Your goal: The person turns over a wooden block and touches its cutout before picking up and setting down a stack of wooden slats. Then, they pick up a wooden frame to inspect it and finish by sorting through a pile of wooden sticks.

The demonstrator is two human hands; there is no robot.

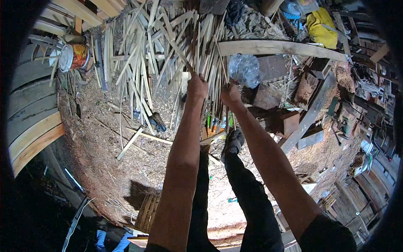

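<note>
Holding, head view, centre of frame: my left hand (197,87), closed around a thin wooden strip (176,48) that slants up toward the upper left. My right hand (230,95), just beside it, fingers curled; a second strip (221,63) rises from it, though I cannot tell how firmly it is gripped.

Pile of wooden strips (142,63): upper centre and upper left, many pale lengths fanned across the ground, touching and crossing one another, directly beyond both hands.

Tin can (74,56): upper left, lying on its side, near the pile's left edge.

Clear plastic bottle (244,69): upper centre-right, just beside my right hand.

Long plank (285,48): upper right, lying across above the bottle.

Yellow cloth (322,27): top right corner, among clutter.

Shoe (233,142): centre, below my hands, on sawdust-covered ground (105,155).

Curved boards (31,130): left edge, stacked.
</note>
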